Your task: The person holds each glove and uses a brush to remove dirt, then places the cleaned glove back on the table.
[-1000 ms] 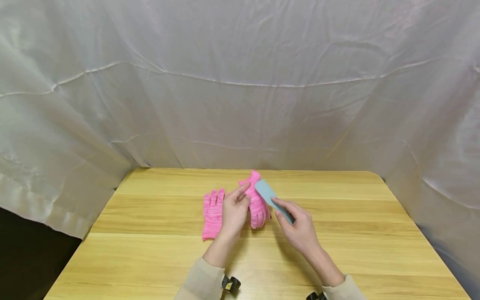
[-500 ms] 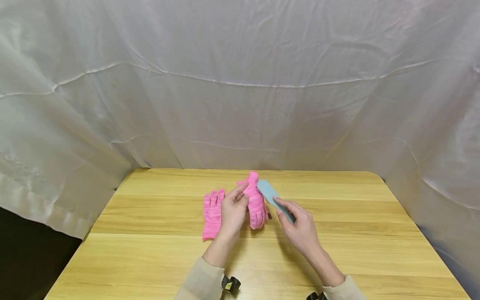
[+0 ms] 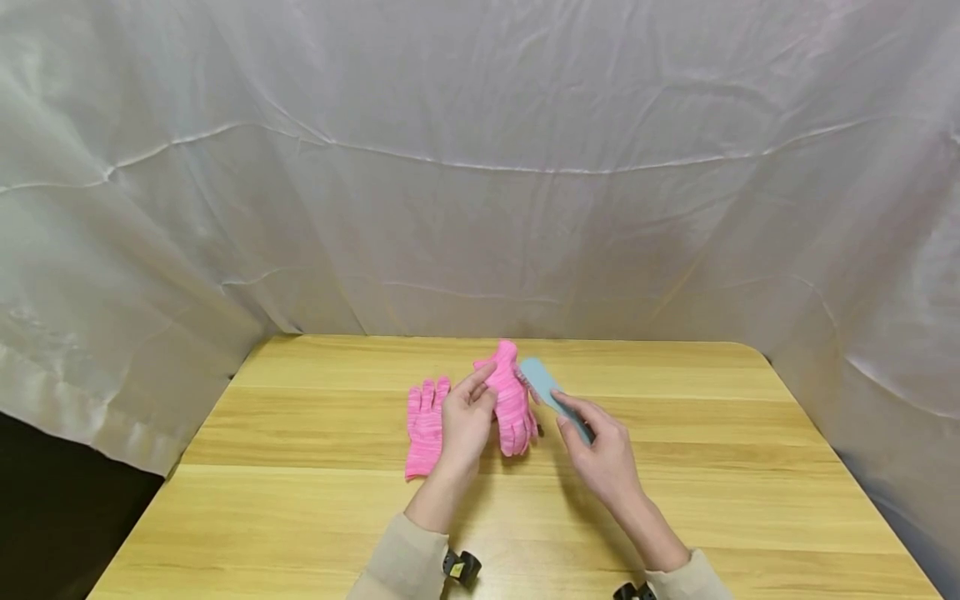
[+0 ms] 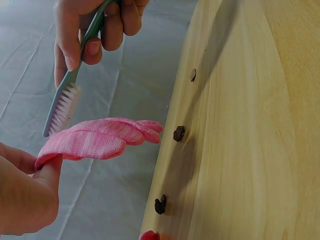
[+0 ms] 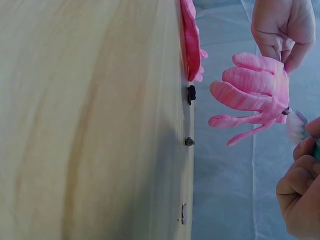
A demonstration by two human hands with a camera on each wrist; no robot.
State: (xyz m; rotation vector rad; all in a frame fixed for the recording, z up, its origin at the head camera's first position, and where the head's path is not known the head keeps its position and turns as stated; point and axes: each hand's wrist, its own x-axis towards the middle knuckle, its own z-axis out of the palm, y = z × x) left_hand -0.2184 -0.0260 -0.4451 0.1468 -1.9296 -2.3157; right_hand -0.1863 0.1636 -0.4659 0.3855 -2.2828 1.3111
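Note:
A pink knitted glove is held up above the table by my left hand, its thumb and fingers pinching the cuff end. The glove's fingers dangle toward me. My right hand grips a light blue brush by its handle. White bristles face the glove, right at its cuff side in the left wrist view. On the glove near the bristles, the right wrist view shows a small dark speck. A second pink glove lies flat on the table, partly behind my left hand.
Several small dark lumps lie on the wooden table, among them a brown lump and a black lump. Grey cloth hangs behind the table and along its sides.
The brush has shifted slightly right, off the glove's face to its right edge, so the bristles now show. The held glove has moved a little left. The flat glove stays put.

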